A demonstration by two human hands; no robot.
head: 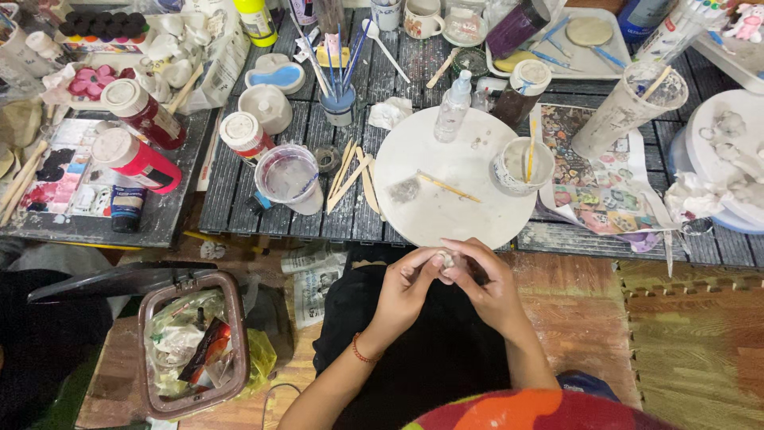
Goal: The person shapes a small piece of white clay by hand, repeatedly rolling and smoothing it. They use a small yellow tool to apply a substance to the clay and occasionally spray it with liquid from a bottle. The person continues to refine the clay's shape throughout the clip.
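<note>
Just below the near edge of a round white board (458,179), a small pale lump of clay (446,259) is pinched between the fingertips of both hands, above a lap covered in black cloth (430,342). The left hand (406,287), with a red thread bracelet (362,350) at its wrist, is curled around the lump from one side, while the right hand (489,291) is closed on it from the other, so that only a little of the clay can be seen. On the board a thin wooden stick (448,188) is laid beside a greyish smear, and a white cup (523,166) holding a yellow tool is stood at the board's right edge. A clear spray bottle (454,105) is set at the board's far edge. Flat wooden modelling sticks (356,177) are spread just left of the board, next to a clear plastic cup (288,178). Two red paint bottles (135,155) are laid further left on a dark tray. A lidded bin (193,342) filled with wrappers is placed on the floor to the left of the lap.
</note>
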